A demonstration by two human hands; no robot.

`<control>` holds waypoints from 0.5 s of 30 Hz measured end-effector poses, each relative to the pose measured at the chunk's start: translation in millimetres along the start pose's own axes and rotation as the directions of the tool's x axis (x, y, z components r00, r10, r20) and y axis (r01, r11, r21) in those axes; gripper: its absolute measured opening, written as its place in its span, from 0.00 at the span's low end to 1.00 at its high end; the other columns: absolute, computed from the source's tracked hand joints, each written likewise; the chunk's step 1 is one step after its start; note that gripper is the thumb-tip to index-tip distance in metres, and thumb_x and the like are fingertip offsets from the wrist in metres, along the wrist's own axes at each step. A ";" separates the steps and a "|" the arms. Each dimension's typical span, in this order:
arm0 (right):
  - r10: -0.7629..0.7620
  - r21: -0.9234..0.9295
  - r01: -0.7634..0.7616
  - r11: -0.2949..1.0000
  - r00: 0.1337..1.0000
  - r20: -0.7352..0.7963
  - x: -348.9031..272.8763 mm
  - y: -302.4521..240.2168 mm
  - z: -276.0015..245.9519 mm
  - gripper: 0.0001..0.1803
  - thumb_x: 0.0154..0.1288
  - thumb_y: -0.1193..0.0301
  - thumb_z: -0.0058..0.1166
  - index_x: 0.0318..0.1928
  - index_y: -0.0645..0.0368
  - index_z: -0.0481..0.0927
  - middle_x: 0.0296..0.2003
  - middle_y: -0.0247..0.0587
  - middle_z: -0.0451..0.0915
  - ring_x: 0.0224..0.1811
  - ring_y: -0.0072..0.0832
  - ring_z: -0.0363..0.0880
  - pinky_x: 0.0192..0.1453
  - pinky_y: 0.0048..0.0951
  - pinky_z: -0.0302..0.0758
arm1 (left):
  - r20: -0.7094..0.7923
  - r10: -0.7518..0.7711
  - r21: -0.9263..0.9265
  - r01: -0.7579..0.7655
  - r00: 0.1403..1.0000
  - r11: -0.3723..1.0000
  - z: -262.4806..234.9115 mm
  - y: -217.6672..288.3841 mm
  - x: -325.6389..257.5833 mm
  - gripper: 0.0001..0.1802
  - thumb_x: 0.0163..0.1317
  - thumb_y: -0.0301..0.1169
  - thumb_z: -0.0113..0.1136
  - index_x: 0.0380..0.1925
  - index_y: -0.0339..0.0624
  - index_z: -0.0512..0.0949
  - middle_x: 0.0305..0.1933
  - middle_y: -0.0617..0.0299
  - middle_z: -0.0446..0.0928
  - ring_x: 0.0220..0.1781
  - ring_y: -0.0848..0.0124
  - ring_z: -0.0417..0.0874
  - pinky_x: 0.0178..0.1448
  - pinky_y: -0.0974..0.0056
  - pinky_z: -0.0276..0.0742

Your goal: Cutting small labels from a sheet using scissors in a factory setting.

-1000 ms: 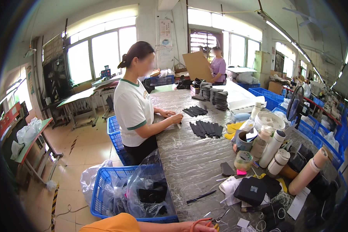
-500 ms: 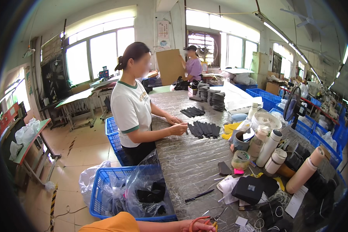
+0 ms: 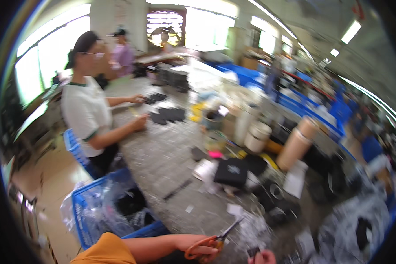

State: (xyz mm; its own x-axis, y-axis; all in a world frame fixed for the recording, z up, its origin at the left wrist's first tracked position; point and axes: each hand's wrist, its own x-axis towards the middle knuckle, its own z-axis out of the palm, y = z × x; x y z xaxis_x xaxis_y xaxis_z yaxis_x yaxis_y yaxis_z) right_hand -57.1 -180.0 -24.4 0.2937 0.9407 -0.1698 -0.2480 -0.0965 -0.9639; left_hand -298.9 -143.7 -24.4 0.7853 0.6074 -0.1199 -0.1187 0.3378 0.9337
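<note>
My left hand (image 3: pixel 203 249) is closed round the orange handles of a pair of scissors (image 3: pixel 225 233), whose dark blades point up and to the right. At the lower edge, my right hand (image 3: pixel 265 258) is only partly in sight, its fingers pinching a small black piece (image 3: pixel 253 251). Between and beyond the two hands lies a tangle of white thread and scraps (image 3: pixel 251 229) on the tabletop (image 3: pixel 156 169). The picture is smeared by motion, so small details of both grips are unclear.
Farther off lie a black pouch-like block (image 3: pixel 231 172), a beige cylinder (image 3: pixel 297 143), flasks and jars. A co-worker (image 3: pixel 90 114) handles black strips (image 3: pixel 167 115) at the table's left side. A blue basket (image 3: pixel 80 215) with plastic bags stands left; clear plastic bags (image 3: pixel 352 229) lie right.
The view has swung to the right, so the co-worker and the table appear farther left. My right hand with a black piece has come into view. The scissors now show more fully.
</note>
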 end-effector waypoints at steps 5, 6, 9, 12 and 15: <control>-0.149 0.177 0.183 0.967 0.971 -0.189 14.1 -18.4 -14.6 0.05 0.54 0.84 0.55 0.32 0.65 0.76 0.22 0.36 0.76 0.17 0.21 0.70 0.23 0.19 0.69 | 0.304 -0.147 0.413 0.008 0.941 0.911 24.5 10.6 23.4 0.26 0.67 0.50 0.44 0.28 0.34 0.71 0.24 0.55 0.75 0.27 0.67 0.75 0.33 0.62 0.71; -0.145 0.180 0.178 0.967 0.972 -0.186 11.6 -20.5 -19.3 0.05 0.54 0.84 0.56 0.33 0.66 0.76 0.23 0.35 0.76 0.19 0.18 0.71 0.24 0.17 0.68 | 0.257 -0.150 0.450 0.019 0.955 0.893 29.9 9.1 25.0 0.26 0.67 0.49 0.44 0.28 0.34 0.70 0.24 0.54 0.75 0.27 0.66 0.76 0.33 0.63 0.71; -0.160 0.137 0.195 0.971 0.959 -0.233 4.9 -25.3 -33.8 0.05 0.55 0.84 0.56 0.32 0.66 0.76 0.23 0.35 0.76 0.18 0.18 0.70 0.24 0.17 0.68 | 0.249 -0.190 0.525 0.033 0.950 0.850 48.3 18.7 36.0 0.25 0.67 0.49 0.45 0.27 0.34 0.70 0.25 0.53 0.76 0.28 0.65 0.78 0.34 0.62 0.72; -0.145 0.096 0.168 0.981 0.967 -0.211 -2.9 -26.5 -44.9 0.05 0.57 0.81 0.59 0.35 0.67 0.77 0.25 0.30 0.77 0.22 0.11 0.70 0.27 0.12 0.67 | 0.143 -0.312 0.553 0.186 0.939 0.812 64.9 26.5 37.2 0.25 0.67 0.50 0.45 0.26 0.35 0.69 0.24 0.55 0.76 0.26 0.65 0.78 0.32 0.62 0.72; -0.143 0.084 0.161 0.983 0.971 -0.189 -6.8 -24.8 -50.3 0.06 0.56 0.81 0.59 0.35 0.67 0.78 0.26 0.30 0.77 0.23 0.11 0.70 0.29 0.12 0.67 | 0.110 -0.408 0.555 0.285 0.906 0.781 74.2 31.8 36.1 0.25 0.67 0.50 0.44 0.27 0.36 0.70 0.23 0.56 0.76 0.24 0.67 0.77 0.29 0.63 0.72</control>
State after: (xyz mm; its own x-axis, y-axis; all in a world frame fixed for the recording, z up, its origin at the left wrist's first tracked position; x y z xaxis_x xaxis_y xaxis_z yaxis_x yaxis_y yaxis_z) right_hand -6.6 -200.4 -9.7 0.4952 0.8663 -0.0654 -0.2736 0.0841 -0.9581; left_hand -229.2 -164.5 26.0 0.8269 0.3336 -0.4527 0.4681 0.0376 0.8829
